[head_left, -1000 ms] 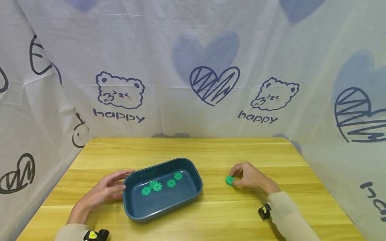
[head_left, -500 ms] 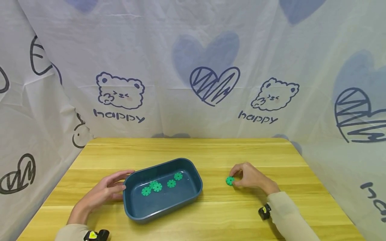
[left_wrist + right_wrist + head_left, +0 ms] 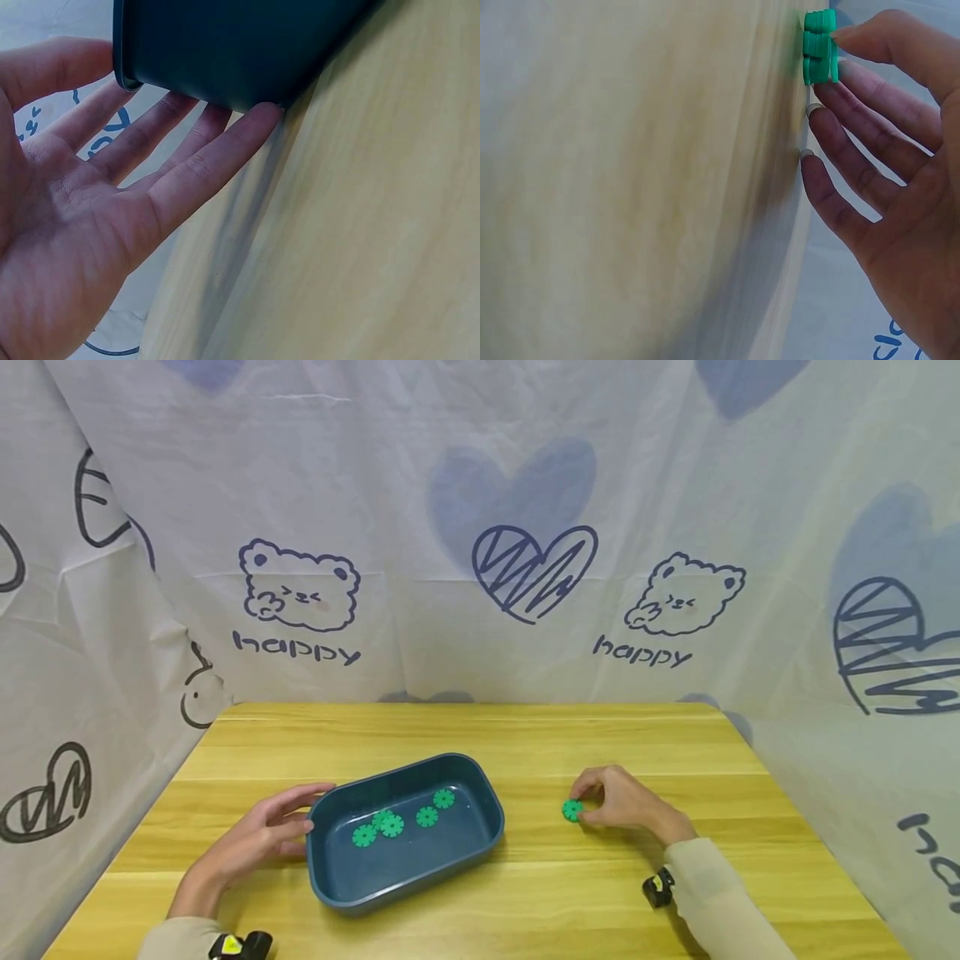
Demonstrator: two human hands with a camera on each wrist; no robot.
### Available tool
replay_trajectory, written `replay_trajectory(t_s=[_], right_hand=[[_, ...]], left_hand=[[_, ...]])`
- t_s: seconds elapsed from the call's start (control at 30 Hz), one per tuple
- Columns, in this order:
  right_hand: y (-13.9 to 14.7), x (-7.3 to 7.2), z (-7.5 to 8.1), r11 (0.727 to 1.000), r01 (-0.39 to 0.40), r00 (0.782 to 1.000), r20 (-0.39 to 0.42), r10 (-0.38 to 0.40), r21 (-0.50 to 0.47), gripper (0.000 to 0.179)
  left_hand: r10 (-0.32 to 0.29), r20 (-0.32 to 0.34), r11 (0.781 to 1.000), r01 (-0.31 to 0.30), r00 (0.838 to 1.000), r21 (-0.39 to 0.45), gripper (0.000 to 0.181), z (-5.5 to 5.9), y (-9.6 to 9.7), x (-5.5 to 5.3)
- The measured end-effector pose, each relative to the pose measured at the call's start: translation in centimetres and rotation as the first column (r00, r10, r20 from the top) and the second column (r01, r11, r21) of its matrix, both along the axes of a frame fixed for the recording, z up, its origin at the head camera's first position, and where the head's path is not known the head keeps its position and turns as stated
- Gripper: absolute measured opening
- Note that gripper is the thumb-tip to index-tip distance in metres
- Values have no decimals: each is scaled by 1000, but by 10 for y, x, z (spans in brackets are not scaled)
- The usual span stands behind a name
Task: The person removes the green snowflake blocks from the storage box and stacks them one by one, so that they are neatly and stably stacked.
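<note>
A dark blue rectangular box [image 3: 405, 887] sits on the table, with several flat green notched discs [image 3: 427, 817] lying inside on its floor. My left hand [image 3: 258, 839] is at the box's left end; in the left wrist view its extended fingers [image 3: 199, 169] touch the outer wall and the thumb meets the rim. To the right of the box, my right hand [image 3: 618, 799] pinches a small stack of green notched discs [image 3: 572, 811] between thumb and fingers. In the right wrist view the stack [image 3: 820, 46] appears as several layers right at the tabletop.
The yellow wood-grain table [image 3: 525, 910] spreads around the box and both hands. A pale curtain [image 3: 420, 635] with printed bears and hearts hangs behind and at the sides. Each wrist carries a small black camera, such as the right one [image 3: 659, 887].
</note>
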State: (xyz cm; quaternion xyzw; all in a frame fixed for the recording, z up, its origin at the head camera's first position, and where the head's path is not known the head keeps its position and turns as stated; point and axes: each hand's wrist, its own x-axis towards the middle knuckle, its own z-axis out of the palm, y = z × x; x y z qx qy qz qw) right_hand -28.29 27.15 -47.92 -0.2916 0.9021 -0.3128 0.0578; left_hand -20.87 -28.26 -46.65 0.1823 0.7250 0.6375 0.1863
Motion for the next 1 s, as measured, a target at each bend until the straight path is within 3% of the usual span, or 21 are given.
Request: replay_trajectory(t_s=[0.53,0.77,1.0], right_hand=[[1,3,1,1000,8,1000,-8,-8,23,17],[-2,0,13,999,31,999,-25,-31,14,30],[-21,-2,30,1000,-6,999,-34,6,3,29]], left_hand=[[4,2,1000,-4,1000,-7,56,-3,1,2],[0,-17,1000,0,1000,0,55,-4,1,1],[1,-17,1000,-1,1000,3,55,-3,0,0]])
